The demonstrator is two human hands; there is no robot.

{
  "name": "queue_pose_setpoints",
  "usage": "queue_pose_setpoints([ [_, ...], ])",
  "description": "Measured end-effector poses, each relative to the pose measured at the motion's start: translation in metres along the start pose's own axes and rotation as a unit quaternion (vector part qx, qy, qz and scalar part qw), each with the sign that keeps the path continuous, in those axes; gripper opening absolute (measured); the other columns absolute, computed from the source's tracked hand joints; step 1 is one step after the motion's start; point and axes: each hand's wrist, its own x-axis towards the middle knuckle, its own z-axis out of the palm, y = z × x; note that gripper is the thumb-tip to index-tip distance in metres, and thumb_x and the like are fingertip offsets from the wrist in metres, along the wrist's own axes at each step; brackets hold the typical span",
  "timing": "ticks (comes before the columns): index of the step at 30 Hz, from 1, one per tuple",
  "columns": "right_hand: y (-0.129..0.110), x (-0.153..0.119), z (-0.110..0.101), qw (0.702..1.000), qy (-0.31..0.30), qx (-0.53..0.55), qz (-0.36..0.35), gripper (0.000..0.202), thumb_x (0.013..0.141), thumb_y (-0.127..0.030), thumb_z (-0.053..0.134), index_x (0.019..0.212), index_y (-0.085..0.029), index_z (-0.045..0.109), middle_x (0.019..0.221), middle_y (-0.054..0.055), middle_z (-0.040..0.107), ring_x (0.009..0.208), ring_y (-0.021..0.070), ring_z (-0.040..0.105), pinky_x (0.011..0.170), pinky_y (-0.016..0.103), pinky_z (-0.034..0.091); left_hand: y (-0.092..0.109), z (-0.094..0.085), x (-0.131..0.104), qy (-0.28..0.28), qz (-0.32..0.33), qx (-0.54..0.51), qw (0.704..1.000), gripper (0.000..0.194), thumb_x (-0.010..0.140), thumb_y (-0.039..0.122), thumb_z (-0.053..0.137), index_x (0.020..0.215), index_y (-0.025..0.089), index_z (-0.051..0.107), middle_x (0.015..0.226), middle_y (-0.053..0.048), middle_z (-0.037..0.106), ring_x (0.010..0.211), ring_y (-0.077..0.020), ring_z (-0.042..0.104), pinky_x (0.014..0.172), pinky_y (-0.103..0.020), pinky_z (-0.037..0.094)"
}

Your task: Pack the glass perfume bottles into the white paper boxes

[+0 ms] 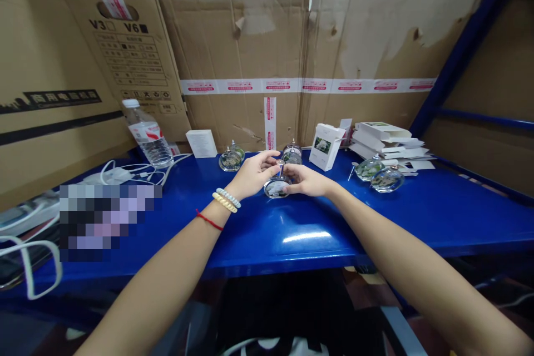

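A round, flat glass perfume bottle (276, 188) stands on the blue table in front of me, with a pale pattern showing through its face. From its neck rises a silver stem piece (281, 166) with a flared top. My left hand (255, 173) reaches in from the left, thumb and fingers closed in around that stem. My right hand (306, 179) grips the bottle's right side between thumb and fingers. Just behind my hands stands another glass bottle (292, 153). Farther left are similar bottles (231, 161) with small pointed tops.
On the right lie more glass bottles (387, 179), a small silver piece (352, 170) and a stack of flattened white cartons (386, 142). A white box (326, 146) and a white block (201, 143) stand near the cardboard wall. Left are a water bottle (149, 136) and white cables (125, 172).
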Motion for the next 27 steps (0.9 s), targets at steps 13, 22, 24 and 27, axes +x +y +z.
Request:
queue_pose_setpoints([
  [13,-0.008,0.025,0.03,0.958,0.139,0.233,0.095,0.06,0.081,-0.073,0.045,0.086,-0.017,0.065,0.086,0.008,0.071,0.084,0.019,0.064,0.077,0.029,0.049,-0.006,-0.007,0.001,-0.009,0.011,0.04,0.999,0.046,0.077,0.027,0.064,0.12,0.015,0.053,0.095,-0.008,0.069,0.089,-0.019,0.065,0.086,-0.037,0.05],
  [22,-0.005,0.025,0.032,0.956,0.11,0.246,0.117,0.04,0.082,-0.056,0.053,0.088,-0.018,0.065,0.082,0.005,0.071,0.08,0.0184,0.064,0.076,0.029,0.051,-0.007,-0.016,-0.002,-0.078,-0.02,0.046,0.996,0.062,0.064,0.033,0.077,0.119,0.017,0.052,0.104,-0.009,0.067,0.095,-0.0205,0.063,0.084,-0.035,0.049],
  [24,-0.003,0.025,0.032,0.956,0.112,0.237,0.129,0.043,0.081,-0.057,0.051,0.085,-0.017,0.066,0.078,0.005,0.07,0.078,0.0187,0.064,0.071,0.029,0.05,-0.009,-0.019,-0.002,-0.101,-0.032,0.099,0.989,0.065,0.056,0.037,0.083,0.112,0.017,0.057,0.107,-0.009,0.066,0.099,-0.0228,0.061,0.083,-0.034,0.049],
  [27,-0.004,0.026,0.031,0.952,0.119,0.236,0.157,0.043,0.08,-0.056,0.051,0.081,-0.016,0.066,0.073,0.006,0.069,0.072,0.0184,0.062,0.066,0.028,0.048,-0.013,-0.022,-0.002,-0.136,-0.06,0.184,0.972,0.054,0.055,0.045,0.082,0.096,0.017,0.062,0.094,-0.006,0.067,0.088,-0.0224,0.061,0.075,-0.031,0.046],
])
